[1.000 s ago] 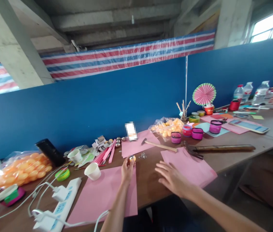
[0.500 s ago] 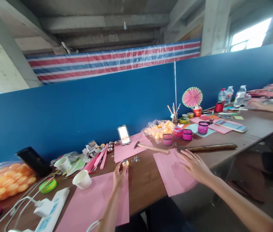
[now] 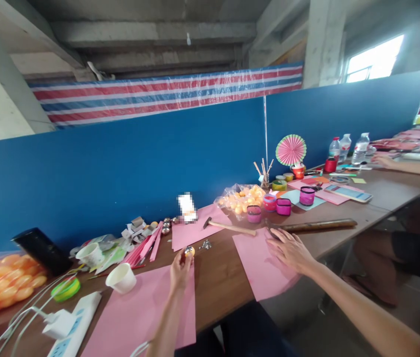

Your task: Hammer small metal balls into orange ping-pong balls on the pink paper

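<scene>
My left hand (image 3: 180, 267) pinches a small orange ball with a shiny cap (image 3: 189, 251) and holds it upright at the far edge of a pink paper sheet (image 3: 139, 312). My right hand (image 3: 290, 249) lies flat with its fingers spread on a second pink sheet (image 3: 258, 263). Its fingertips are close to the head of a long dark wooden-handled tool (image 3: 314, 226). A small hammer (image 3: 228, 227) lies between the two hands, further back. Tiny metal bits (image 3: 206, 244) lie beside the ball.
White paper cups (image 3: 121, 277) and a power strip (image 3: 71, 327) sit at the left, with a bag of orange balls (image 3: 2, 282). Another bag of balls (image 3: 241, 197), pink tape rolls (image 3: 283, 206), a paper fan (image 3: 290, 149) and bottles (image 3: 343, 146) stand along the blue partition. Another person's hand (image 3: 383, 160) rests far right.
My right hand has moved rightwards and away from me, from the bare wood onto the right pink sheet, towards the long tool. The left hand keeps its hold on the ball. The view has turned right.
</scene>
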Motion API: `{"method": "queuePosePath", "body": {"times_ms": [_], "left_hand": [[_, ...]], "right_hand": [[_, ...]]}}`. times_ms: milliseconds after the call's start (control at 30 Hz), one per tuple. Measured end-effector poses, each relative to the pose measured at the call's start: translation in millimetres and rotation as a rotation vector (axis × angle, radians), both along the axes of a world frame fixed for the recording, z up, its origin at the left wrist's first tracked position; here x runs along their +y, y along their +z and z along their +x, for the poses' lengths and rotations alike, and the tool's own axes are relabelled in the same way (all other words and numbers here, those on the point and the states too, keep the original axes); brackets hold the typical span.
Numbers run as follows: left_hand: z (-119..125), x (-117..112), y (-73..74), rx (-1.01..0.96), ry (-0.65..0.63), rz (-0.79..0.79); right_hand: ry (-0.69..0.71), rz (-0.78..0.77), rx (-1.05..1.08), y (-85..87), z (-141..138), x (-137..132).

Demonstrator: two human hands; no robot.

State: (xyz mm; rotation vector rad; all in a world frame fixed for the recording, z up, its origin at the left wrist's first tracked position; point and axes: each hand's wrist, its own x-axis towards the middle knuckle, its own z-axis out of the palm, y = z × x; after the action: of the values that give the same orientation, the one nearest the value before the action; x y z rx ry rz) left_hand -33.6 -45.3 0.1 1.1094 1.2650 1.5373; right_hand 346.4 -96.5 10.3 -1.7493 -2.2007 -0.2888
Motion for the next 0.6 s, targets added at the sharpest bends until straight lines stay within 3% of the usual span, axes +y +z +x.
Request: {"method": "queuePosePath", "body": {"times_ms": [333,467,533,600], "left_hand": [[-0.6,-1.7,0.0,0.054,-0.022,0.029],[1.4,-2.4,0.9,0.038,-0.017,0.034],[2.4,-2.3,1.6,0.039,-0.012,0.033],[2.8,-2.4,2.4,0.045,-0.007,0.036]], "right_hand": [[-0.024,0.019,-0.047,1.8,4.1,5.0],[-0.066,0.109,0.019,12.2,-9.4,5.5],[0.004,0.157,0.1,20.3,-29.6,9.9],[0.201,0.097,0.195,25.8,-59.0,19.5]]}}
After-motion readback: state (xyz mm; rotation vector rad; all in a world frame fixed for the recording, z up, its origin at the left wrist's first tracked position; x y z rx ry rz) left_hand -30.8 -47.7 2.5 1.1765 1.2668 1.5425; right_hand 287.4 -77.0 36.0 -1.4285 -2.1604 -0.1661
